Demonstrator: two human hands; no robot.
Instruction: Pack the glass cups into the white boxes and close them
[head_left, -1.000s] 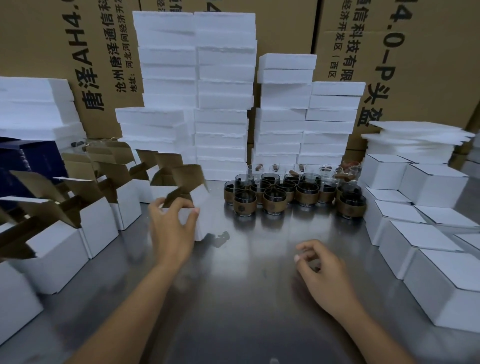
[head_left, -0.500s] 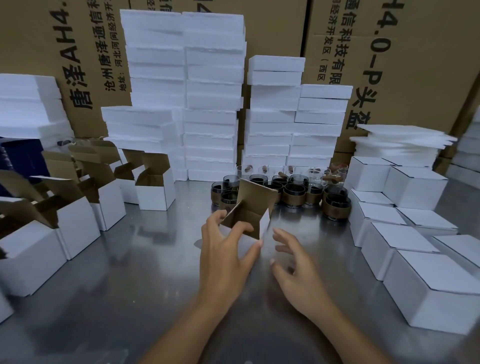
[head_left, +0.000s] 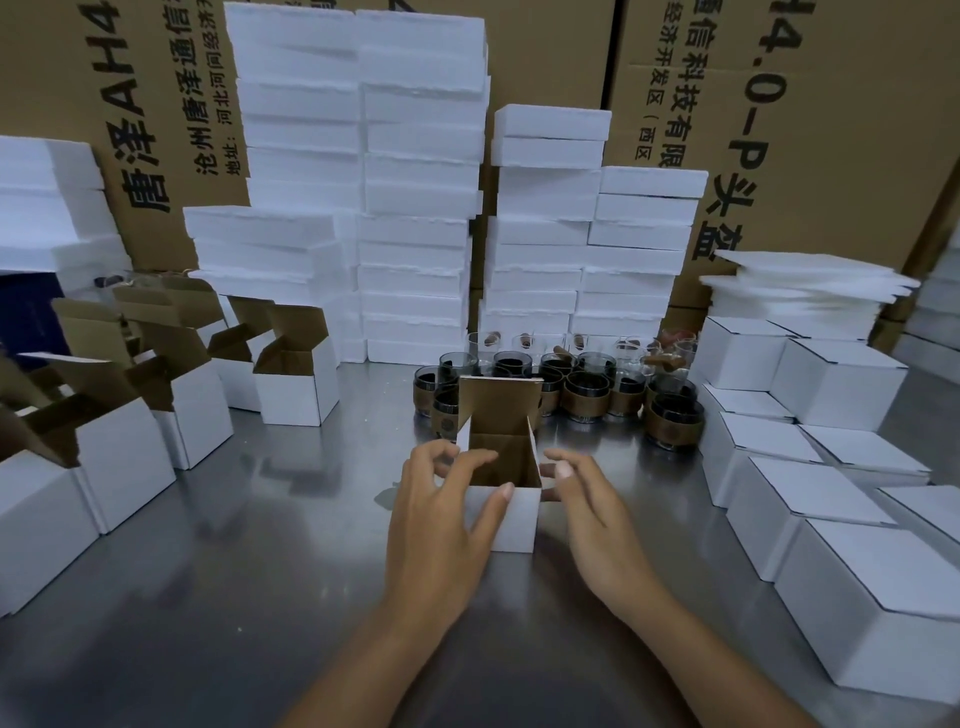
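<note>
An open white box (head_left: 511, 517) with a brown inside stands upright on the steel table in front of me, its lid flap raised at the back. My left hand (head_left: 441, 525) grips its near left corner, thumb on the front wall and fingers over the rim. My right hand (head_left: 587, 499) sits at the box's right side with fingers spread, fingertips touching the right wall. Behind the box stands a cluster of glass cups (head_left: 587, 389) with brown bands, several of them, none inside the box.
Several open white boxes (head_left: 296, 387) stand at the left. Closed white boxes (head_left: 836, 384) are stacked at the right. White foam blocks (head_left: 415, 208) rise in tall stacks at the back, before large cardboard cartons (head_left: 805, 130). Bare steel table (head_left: 260, 597) lies near me.
My left hand pulled the open box from the left group to the table's middle and set it upright. My right hand moved up to its right side.
</note>
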